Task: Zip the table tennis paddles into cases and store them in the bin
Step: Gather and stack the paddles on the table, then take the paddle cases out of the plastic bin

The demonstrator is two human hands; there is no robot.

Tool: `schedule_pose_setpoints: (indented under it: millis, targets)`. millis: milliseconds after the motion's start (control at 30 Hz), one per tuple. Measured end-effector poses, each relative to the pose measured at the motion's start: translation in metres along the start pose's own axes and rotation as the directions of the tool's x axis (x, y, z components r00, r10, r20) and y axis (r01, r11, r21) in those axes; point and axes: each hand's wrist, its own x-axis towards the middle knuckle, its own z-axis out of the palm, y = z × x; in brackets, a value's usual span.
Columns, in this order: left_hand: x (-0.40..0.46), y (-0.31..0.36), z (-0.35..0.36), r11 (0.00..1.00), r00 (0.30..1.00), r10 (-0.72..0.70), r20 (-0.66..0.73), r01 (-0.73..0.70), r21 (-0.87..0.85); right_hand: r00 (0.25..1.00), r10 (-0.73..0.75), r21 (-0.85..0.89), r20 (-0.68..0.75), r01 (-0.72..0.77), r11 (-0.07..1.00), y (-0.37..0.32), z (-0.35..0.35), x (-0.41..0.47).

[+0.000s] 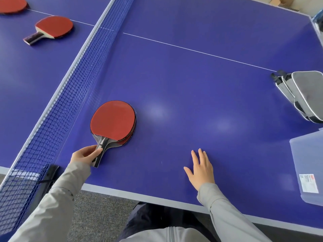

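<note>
paddles out on the blue table, cases waiting at the right

far left, beyond the net, a red rubber paddle (10, 4) lies cut off by the frame edge, and just nearer sits a second red paddle with a dark wooden handle (52, 28), both flat on the blue table tennis table (192, 84). the dark blue mesh net with its pale top band (70, 81) runs from far middle to near left, clamped at the near table edge by a black bracket (50, 173).

just right of the net, a stack of red paddles with black-and-grey handles (113, 121) rests on the table, one on top of another. the left hand (85, 154), in a grey sleeve, pinches the top handle, thumb and fingers curled around it.

further right, the right hand (201, 168) lies flat on the table near the close edge, fingers straight and slightly apart, holding nothing.

at the right edge, grey fabric paddle cases with pale piping (302, 95) lie piled together, and nearer, a translucent plastic bin with a white label (307, 165) stands at the table's corner.
</note>
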Motion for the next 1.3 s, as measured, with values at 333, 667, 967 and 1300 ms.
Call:
schedule_pose_setpoints:
  millis: [333, 667, 967, 1300]
  targets:
    - [-0.022, 0.003, 0.022, 0.709, 0.908, 0.388, -0.155, -0.187, 0.68, 1.0, 0.02, 0.102, 0.021, -0.022, 0.995, 0.007, -0.012, -0.004]
    - [-0.056, 0.038, 0.14, 0.052, 0.773, 0.409, 0.485, -0.55, 0.833, 0.988, 0.149, 0.171, -0.031, -0.141, 0.975, 0.06, -0.044, -0.025]
    - [-0.111, 0.072, 0.251, -0.143, 0.679, 0.369, 0.635, -0.633, 0.76, 0.96, 0.206, 0.163, -0.187, -0.177, 0.971, 0.15, -0.085, -0.051]
    - [-0.246, 0.091, 0.391, -0.102, 0.628, 0.457, 0.63, -0.667, 0.738, 0.888, 0.208, 0.215, -0.411, -0.127, 0.968, 0.308, -0.131, -0.126]
